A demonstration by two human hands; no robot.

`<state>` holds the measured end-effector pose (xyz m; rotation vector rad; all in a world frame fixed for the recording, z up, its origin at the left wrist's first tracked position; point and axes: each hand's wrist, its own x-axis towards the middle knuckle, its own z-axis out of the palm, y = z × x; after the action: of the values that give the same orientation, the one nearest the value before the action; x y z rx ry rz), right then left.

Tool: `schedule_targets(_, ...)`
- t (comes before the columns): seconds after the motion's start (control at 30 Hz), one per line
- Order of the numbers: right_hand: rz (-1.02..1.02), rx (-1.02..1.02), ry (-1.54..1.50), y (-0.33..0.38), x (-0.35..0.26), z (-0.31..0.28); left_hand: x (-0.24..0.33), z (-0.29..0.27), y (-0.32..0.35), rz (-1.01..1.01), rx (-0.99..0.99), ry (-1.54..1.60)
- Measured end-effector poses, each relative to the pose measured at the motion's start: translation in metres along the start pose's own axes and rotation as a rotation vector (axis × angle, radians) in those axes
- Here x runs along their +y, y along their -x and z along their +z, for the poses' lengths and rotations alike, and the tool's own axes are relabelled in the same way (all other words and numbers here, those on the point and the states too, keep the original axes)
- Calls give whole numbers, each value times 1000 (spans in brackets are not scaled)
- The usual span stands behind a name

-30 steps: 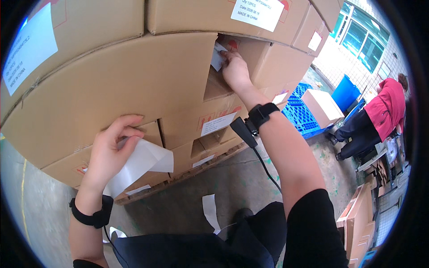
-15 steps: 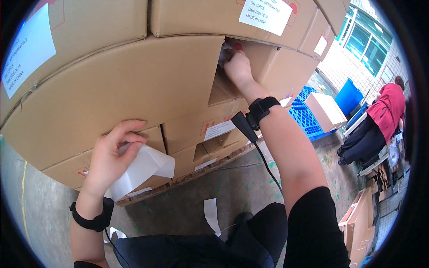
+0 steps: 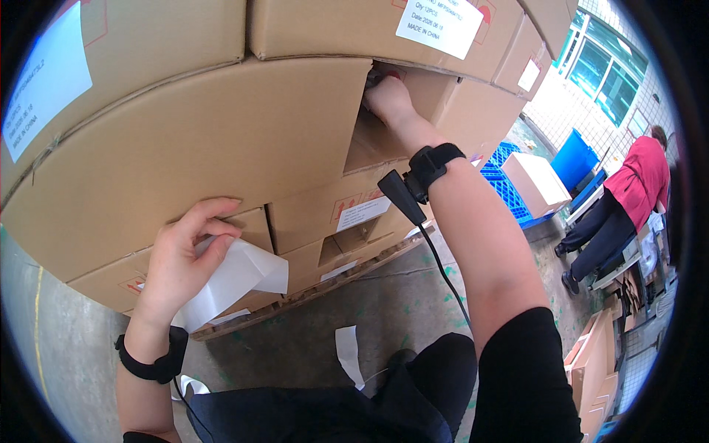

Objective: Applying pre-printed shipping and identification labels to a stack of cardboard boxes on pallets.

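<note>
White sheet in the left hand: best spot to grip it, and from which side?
Probably the free lower-right corner of the sheet, coming from the right. That end fans out loose and curled off the boxes, while the left hand already pinches the upper-left end against the cardboard, so that side is covered.

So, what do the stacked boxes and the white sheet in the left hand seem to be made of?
The stacked boxes look like brown corrugated cardboard, matte, with folded flap edges. The white sheet held by the left hand looks like thin paper, perhaps glossy label backing: it bends and creases softly.
</note>
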<state>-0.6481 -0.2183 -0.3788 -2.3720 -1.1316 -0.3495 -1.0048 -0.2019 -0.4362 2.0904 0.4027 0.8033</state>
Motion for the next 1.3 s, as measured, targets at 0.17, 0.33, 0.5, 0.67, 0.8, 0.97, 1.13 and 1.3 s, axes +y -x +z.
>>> schedule_targets(0.17,-20,39,37,-19,1,11,-1,-1,2,-9,15,6)
schedule_targets(0.33,44,140,-576,-37,18,24,1,2,-1,-1,18,8)
schedule_targets(0.5,392,-240,-860,-15,-13,-7,-1,-1,0,8,29,-2)
schedule_targets(0.67,489,-289,-970,-17,-8,-10,1,-2,0,8,17,-20)
schedule_targets(0.8,601,-154,-1019,-23,-7,-10,3,1,-1,6,22,-12)
schedule_targets(0.97,500,-205,-1293,-5,-6,-24,2,0,0,-23,21,-9)
schedule_targets(1.13,547,-124,-1382,8,-5,-19,2,2,0,-28,32,30)
schedule_targets(1.3,405,-96,-1494,21,5,-17,2,1,0,-37,27,9)
